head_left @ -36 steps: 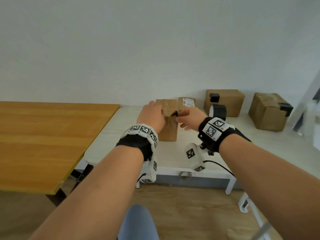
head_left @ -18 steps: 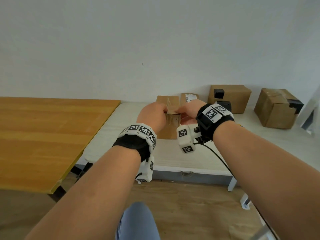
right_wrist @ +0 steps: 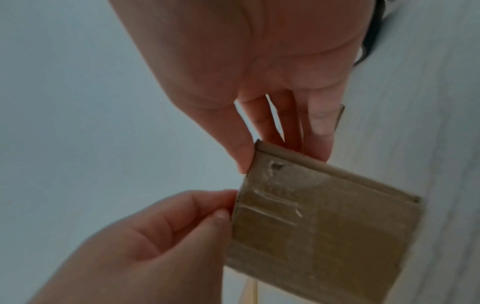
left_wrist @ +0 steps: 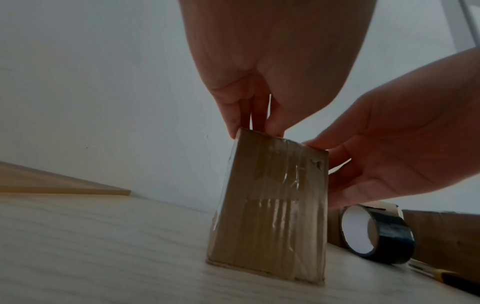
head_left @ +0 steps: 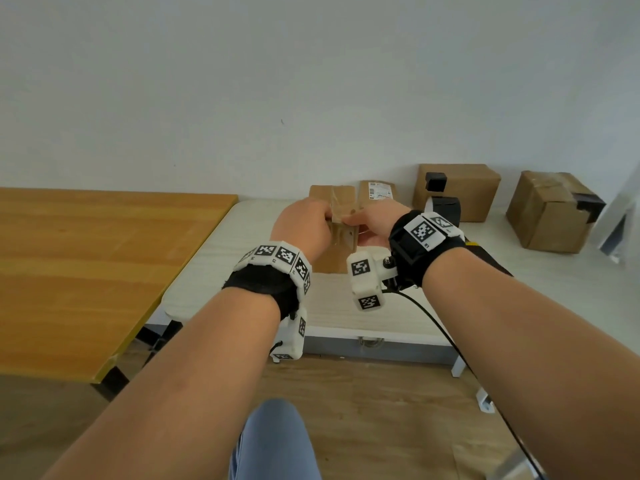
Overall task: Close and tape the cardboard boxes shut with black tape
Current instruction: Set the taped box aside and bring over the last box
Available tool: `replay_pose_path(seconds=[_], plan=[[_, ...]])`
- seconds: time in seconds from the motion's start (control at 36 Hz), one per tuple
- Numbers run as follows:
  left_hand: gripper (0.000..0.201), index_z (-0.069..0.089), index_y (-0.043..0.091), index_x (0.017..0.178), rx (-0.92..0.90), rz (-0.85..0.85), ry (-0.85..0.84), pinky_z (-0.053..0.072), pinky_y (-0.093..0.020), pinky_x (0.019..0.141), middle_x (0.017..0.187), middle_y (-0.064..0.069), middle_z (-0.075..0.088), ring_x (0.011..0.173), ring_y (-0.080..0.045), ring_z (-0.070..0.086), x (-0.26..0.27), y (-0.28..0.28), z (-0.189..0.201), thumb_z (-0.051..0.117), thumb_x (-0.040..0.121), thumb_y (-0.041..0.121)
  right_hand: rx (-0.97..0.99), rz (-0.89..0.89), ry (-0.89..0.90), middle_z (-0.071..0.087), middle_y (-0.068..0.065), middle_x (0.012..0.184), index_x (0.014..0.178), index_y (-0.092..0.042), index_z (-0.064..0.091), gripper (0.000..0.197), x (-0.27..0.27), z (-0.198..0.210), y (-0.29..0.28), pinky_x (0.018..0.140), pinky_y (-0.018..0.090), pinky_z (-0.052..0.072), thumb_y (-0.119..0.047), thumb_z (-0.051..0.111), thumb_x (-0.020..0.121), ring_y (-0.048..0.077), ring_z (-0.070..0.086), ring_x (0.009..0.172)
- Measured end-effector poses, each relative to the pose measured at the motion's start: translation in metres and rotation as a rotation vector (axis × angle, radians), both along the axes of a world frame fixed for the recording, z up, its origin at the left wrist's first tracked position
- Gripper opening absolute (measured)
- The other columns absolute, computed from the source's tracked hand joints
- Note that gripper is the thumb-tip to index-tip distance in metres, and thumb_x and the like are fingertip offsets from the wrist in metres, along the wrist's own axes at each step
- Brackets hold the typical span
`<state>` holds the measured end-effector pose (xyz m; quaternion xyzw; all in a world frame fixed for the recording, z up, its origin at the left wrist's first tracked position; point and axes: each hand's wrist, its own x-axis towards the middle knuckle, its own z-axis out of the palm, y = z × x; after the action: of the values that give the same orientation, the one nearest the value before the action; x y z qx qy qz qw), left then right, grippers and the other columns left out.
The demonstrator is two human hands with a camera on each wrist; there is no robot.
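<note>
Hands meet at the top of a small cardboard box (head_left: 341, 237) that stands upright on the white table (head_left: 346, 306), approx. mid-table and near the wall. Left hand (head_left: 301, 226) pinches the box's top left corner – thumb on one side, fingers curled down behind the edge. Right hand (head_left: 372, 221) pinches the top right corner the same way, thumb in front, fingers behind. Box's near face carries old clear tape, wrinkled, w/ a small tear near the top right.

Roll of black tape (left_wrist: 379, 234) stands on edge on the table just right of the box, close to it but apart. A yellow-and-black tool (left_wrist: 441, 276) lies beside the roll; can't tell what kind. Behind, along the wall: a labelled box (head_left: 377, 192), a brown box (head_left: 460, 192) with a black tape patch, and further right another box (head_left: 550, 211) with black tape at its corner. Wooden table (head_left: 104, 265) sits to the left – touching or just beside the white one, can't tell.
</note>
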<state>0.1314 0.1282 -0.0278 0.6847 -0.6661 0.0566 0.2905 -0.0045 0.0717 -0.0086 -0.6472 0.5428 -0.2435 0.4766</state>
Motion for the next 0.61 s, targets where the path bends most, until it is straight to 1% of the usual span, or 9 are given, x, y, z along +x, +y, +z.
replay_pose_path(seconds=[0.06,0.14,0.22,0.28,0.31,0.36,0.39,0.5,0.61], plan=[[0.03,0.067,0.016,0.102,-0.011,-0.002,0.0,0.04,-0.026,0.073,0.105,-0.003,0.065,0.091,-0.021,0.058,-0.001,0.001,-0.001,0.04,0.091,0.007,0.047,0.003,-0.063,0.069,0.01,0.105,0.115,0.002,0.062,0.028,-0.001,0.001,0.001,0.088,0.037,0.055,-0.013,0.063,0.09,0.024,0.068,0.091],[0.031,0.067,0.016,0.101,-0.018,-0.002,0.005,0.04,-0.026,0.073,0.103,-0.002,0.065,0.089,-0.02,0.058,-0.001,0.001,-0.001,0.04,0.09,0.007,0.115,-0.017,-0.164,0.068,0.016,0.111,0.114,0.002,0.062,0.025,-0.006,0.0,0.001,0.094,0.04,0.052,-0.006,0.06,0.09,0.028,0.066,0.102],[0.029,0.067,0.016,0.1,-0.013,-0.007,0.011,0.041,-0.027,0.073,0.102,-0.003,0.064,0.088,-0.021,0.058,0.0,0.002,0.0,0.041,0.09,0.006,0.043,0.01,-0.199,0.07,0.012,0.102,0.112,-0.002,0.063,0.023,-0.01,-0.004,0.001,0.092,0.038,0.054,-0.008,0.061,0.09,0.024,0.067,0.093],[0.028,0.066,0.015,0.099,-0.011,-0.017,0.011,0.043,-0.029,0.074,0.102,-0.003,0.065,0.089,-0.022,0.058,0.001,0.003,0.001,0.041,0.09,0.006,-0.058,0.063,-0.157,0.067,0.006,0.094,0.114,-0.013,0.058,0.023,-0.012,-0.005,0.004,0.091,0.041,0.054,-0.011,0.06,0.091,0.021,0.064,0.084],[0.028,0.066,0.015,0.099,-0.012,-0.022,0.012,0.043,-0.029,0.075,0.102,-0.003,0.064,0.09,-0.022,0.058,0.001,0.004,0.001,0.041,0.09,0.006,-0.113,0.095,-0.11,0.066,0.006,0.097,0.12,-0.019,0.054,0.028,-0.013,-0.005,0.006,0.089,0.042,0.055,-0.013,0.059,0.093,0.022,0.063,0.083],[0.028,0.066,0.015,0.1,-0.01,-0.027,0.015,0.045,-0.03,0.078,0.104,-0.004,0.064,0.091,-0.022,0.058,0.0,0.004,0.001,0.042,0.09,0.006,-0.225,0.146,0.017,0.065,0.007,0.106,0.133,-0.021,0.049,0.039,-0.013,-0.005,0.007,0.087,0.041,0.056,-0.02,0.055,0.095,0.023,0.065,0.086],[0.028,0.066,0.015,0.101,-0.01,-0.025,0.013,0.046,-0.031,0.079,0.104,-0.004,0.064,0.092,-0.022,0.058,0.0,0.004,0.001,0.042,0.091,0.007,-0.28,0.169,0.074,0.065,0.005,0.107,0.133,-0.021,0.051,0.038,-0.013,-0.006,0.008,0.086,0.04,0.056,-0.023,0.053,0.095,0.022,0.066,0.088],[0.028,0.066,0.016,0.102,0.0,-0.011,-0.001,0.047,-0.033,0.079,0.103,-0.003,0.063,0.091,-0.022,0.058,-0.003,0.004,0.0,0.041,0.091,0.008,-0.501,0.193,0.268,0.065,-0.007,0.098,0.12,-0.028,0.061,0.029,-0.021,-0.009,0.01,0.087,0.033,0.052,-0.036,0.05,0.095,0.012,0.062,0.092],[0.029,0.065,0.016,0.104,0.015,-0.014,-0.009,0.049,-0.036,0.082,0.104,-0.003,0.063,0.092,-0.023,0.059,-0.006,0.005,0.001,0.042,0.091,0.008,-0.605,0.163,0.31,0.066,-0.008,0.098,0.107,-0.029,0.067,0.023,-0.024,-0.012,0.013,0.075,0.024,0.043,-0.04,0.053,0.093,0.01,0.061,0.093]])
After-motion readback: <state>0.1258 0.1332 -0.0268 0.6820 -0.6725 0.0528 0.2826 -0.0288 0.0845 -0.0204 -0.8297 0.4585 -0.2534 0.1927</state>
